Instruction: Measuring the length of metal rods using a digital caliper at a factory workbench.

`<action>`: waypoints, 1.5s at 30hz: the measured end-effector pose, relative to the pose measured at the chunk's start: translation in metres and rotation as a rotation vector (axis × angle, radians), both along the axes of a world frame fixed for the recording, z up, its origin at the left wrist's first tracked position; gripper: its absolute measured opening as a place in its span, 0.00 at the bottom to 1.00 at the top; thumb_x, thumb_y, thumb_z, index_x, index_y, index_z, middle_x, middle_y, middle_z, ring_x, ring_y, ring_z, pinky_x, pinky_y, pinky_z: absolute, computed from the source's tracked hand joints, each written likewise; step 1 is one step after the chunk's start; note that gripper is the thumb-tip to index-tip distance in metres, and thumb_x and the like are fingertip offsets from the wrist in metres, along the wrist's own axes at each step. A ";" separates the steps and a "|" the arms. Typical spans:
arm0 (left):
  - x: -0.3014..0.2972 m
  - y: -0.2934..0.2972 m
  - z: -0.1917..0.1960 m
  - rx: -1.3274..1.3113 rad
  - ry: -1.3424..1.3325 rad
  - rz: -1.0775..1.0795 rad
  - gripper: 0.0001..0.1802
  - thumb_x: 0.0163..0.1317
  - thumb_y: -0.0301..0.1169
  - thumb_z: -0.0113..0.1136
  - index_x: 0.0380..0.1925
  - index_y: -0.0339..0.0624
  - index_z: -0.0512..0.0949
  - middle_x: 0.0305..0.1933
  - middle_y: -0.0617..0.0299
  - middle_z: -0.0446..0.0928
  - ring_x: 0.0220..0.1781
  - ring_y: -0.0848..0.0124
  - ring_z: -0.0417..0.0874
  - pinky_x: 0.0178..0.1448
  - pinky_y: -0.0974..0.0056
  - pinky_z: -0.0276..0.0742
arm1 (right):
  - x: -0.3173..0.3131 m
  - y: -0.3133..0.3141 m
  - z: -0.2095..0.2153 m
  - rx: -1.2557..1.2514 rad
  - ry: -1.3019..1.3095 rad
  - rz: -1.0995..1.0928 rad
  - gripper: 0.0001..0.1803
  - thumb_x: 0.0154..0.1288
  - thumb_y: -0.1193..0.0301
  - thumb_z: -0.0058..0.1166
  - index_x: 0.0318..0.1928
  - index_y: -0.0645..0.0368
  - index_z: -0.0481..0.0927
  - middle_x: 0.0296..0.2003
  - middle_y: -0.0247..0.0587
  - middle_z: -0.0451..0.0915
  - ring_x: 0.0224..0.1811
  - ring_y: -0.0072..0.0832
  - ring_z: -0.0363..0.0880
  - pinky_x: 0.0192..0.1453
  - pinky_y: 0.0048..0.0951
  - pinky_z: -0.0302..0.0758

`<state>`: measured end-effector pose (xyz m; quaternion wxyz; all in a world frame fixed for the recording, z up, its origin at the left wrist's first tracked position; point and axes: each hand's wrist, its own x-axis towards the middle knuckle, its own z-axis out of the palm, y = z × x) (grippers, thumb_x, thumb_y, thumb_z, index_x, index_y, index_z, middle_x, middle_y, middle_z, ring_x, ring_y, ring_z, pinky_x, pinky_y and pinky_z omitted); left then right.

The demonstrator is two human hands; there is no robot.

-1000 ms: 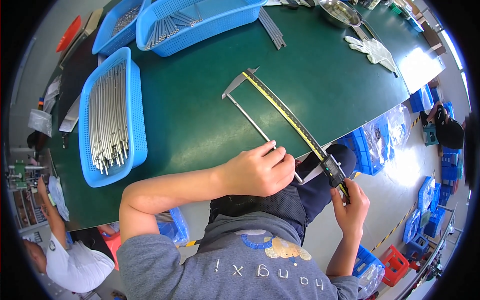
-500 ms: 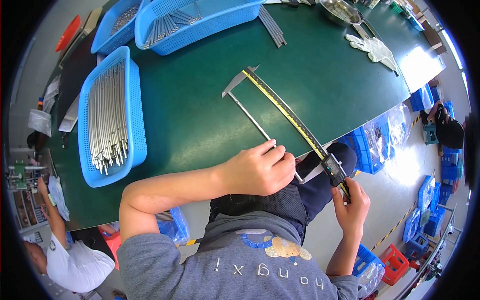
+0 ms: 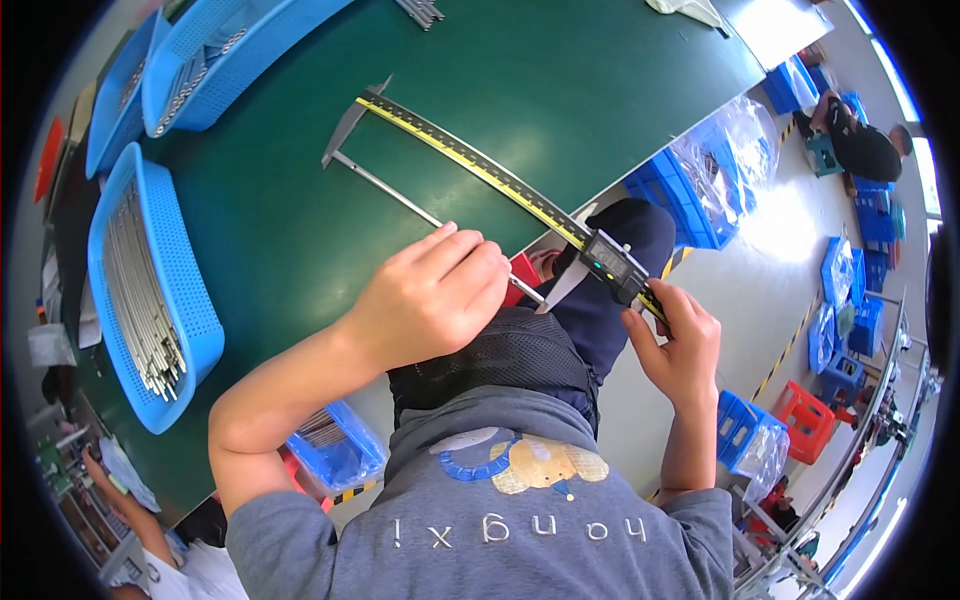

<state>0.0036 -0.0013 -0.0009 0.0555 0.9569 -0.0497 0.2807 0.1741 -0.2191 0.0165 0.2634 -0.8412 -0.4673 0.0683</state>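
Observation:
My left hand [image 3: 440,290] is closed round a thin metal rod [image 3: 390,190], gripping it near its middle. The rod spans the jaws of a long digital caliper [image 3: 475,165]: its far end meets the fixed jaw over the table, and its near end touches the sliding jaw by my thigh. The caliper has a dark beam with a yellow scale and a black display housing. My right hand [image 3: 682,335] holds the near end of the beam just behind that housing, thumb and fingers pinched on it.
Under the work lies a green table [image 3: 270,240]. At the left stands a blue basket [image 3: 185,290] of metal rods; another blue basket [image 3: 250,60] is behind it. A white glove [image 3: 690,10] lies at the far edge. Blue crates [image 3: 685,195] stand on the floor at right.
The view has shifted, so the table and baskets appear turned and farther left. The caliper now lies at a flatter slant. Both hands keep their holds on the rod and caliper.

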 end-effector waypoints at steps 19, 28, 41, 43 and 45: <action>0.004 0.001 0.007 -0.039 0.075 -0.009 0.10 0.47 0.27 0.59 0.31 0.37 0.80 0.35 0.59 0.77 0.42 0.64 0.81 0.47 0.60 0.82 | 0.001 -0.004 -0.006 -0.057 -0.126 0.016 0.17 0.54 0.57 0.65 0.33 0.56 0.76 0.22 0.36 0.76 0.19 0.33 0.75 0.22 0.30 0.68; 0.004 0.005 0.003 -0.036 0.019 -0.021 0.14 0.48 0.26 0.61 0.38 0.39 0.81 0.42 0.57 0.80 0.46 0.60 0.82 0.52 0.56 0.80 | -0.002 -0.004 -0.009 -0.080 -0.118 0.018 0.19 0.55 0.54 0.63 0.34 0.55 0.76 0.24 0.36 0.77 0.21 0.36 0.77 0.21 0.32 0.70; 0.006 0.004 0.002 -0.104 0.072 -0.040 0.15 0.47 0.28 0.64 0.38 0.39 0.81 0.40 0.57 0.79 0.46 0.59 0.81 0.52 0.55 0.79 | -0.004 -0.004 -0.007 -0.055 -0.075 -0.012 0.24 0.49 0.50 0.66 0.36 0.56 0.78 0.26 0.39 0.78 0.24 0.37 0.79 0.26 0.34 0.73; 0.004 0.003 0.002 -0.100 0.055 -0.021 0.13 0.48 0.27 0.64 0.37 0.40 0.81 0.39 0.58 0.79 0.45 0.60 0.81 0.50 0.56 0.80 | -0.005 -0.002 -0.007 -0.042 -0.071 -0.007 0.23 0.50 0.50 0.66 0.35 0.56 0.78 0.25 0.39 0.78 0.23 0.37 0.79 0.25 0.34 0.73; 0.004 0.003 0.002 -0.094 0.043 -0.018 0.12 0.49 0.27 0.64 0.35 0.40 0.80 0.39 0.59 0.79 0.44 0.60 0.81 0.49 0.57 0.80 | -0.005 -0.002 -0.007 -0.041 -0.080 -0.011 0.22 0.50 0.51 0.66 0.35 0.56 0.78 0.25 0.38 0.78 0.23 0.37 0.79 0.25 0.33 0.73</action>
